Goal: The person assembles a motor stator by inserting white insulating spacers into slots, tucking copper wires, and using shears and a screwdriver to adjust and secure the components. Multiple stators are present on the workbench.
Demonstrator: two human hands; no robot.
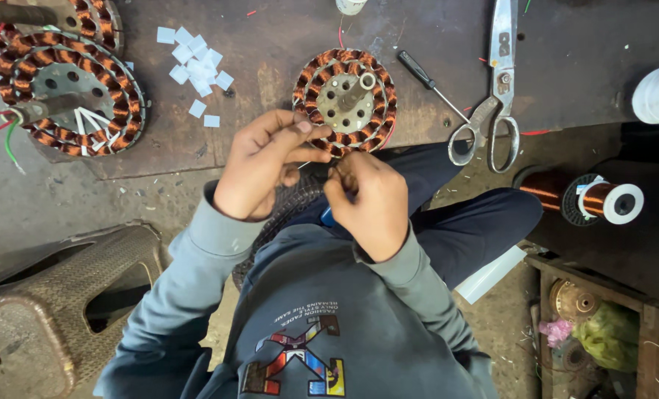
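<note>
Both hands, left hand (259, 166) and right hand (366, 199), pinch fine wire beside the wound stator (344, 100); threading it likely demands steady tension.

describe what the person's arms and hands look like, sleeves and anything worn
Both hands, left hand and right hand, are bare: no gloves, rings or watch show. Both arms wear long grey-blue sweatshirt sleeves with ribbed cuffs at the wrists, matching the sweatshirt's body.
</note>
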